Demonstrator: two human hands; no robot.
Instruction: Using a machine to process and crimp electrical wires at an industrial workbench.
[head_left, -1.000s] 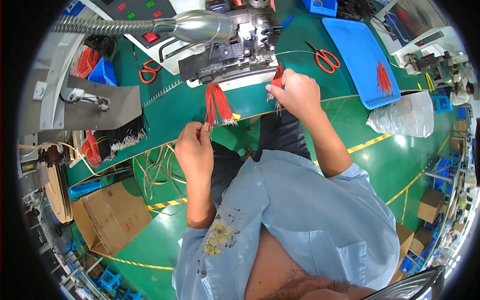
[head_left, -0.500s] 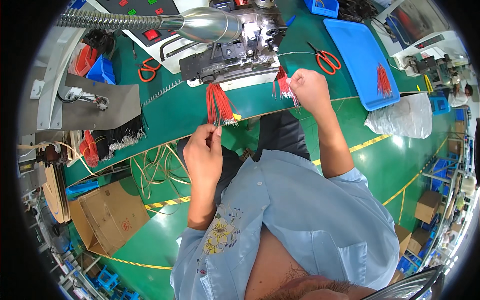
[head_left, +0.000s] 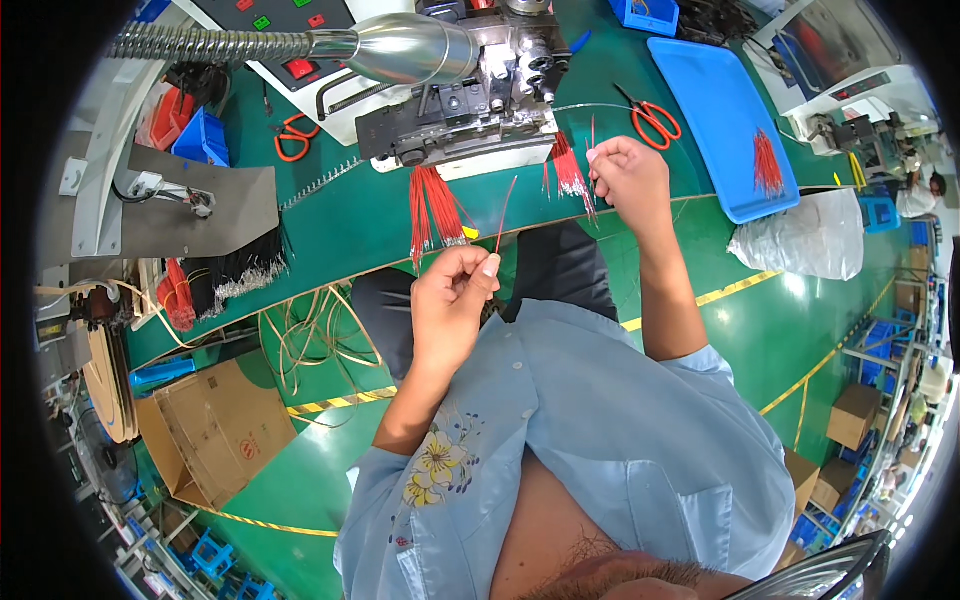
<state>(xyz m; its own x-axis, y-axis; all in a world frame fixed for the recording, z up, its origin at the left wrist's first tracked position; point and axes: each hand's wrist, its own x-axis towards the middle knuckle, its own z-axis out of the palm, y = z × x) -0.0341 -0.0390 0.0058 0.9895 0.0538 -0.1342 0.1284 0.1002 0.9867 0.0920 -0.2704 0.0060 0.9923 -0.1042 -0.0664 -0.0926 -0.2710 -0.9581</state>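
Observation:
Between thumb and fingers, my left hand (head_left: 455,300) pinches one end of a short red wire (head_left: 507,213), which points up in front of the bench edge. My right hand (head_left: 628,182) is closed in a pinch on another thin red wire (head_left: 593,130) standing up from its fingertips. Just left of my right hand, a bunch of red wires (head_left: 570,170) with pale tips lies at the bench edge. A larger bunch of red wires (head_left: 432,205) hangs over the edge below the metal crimping machine (head_left: 460,120), up and left of my left hand.
A blue tray (head_left: 690,85) with red wires in it lies at the right. Orange-handled scissors (head_left: 655,125) are beside it, and a second orange-handled tool (head_left: 294,138) lies left of the machine. Black wire bundles (head_left: 250,268) hang at the left. A cardboard box (head_left: 220,430) sits on the floor.
My left hand has moved right, away from the larger bunch, with a red wire in its fingers. My right hand has shifted slightly right of the small bunch, with a wire showing above it.

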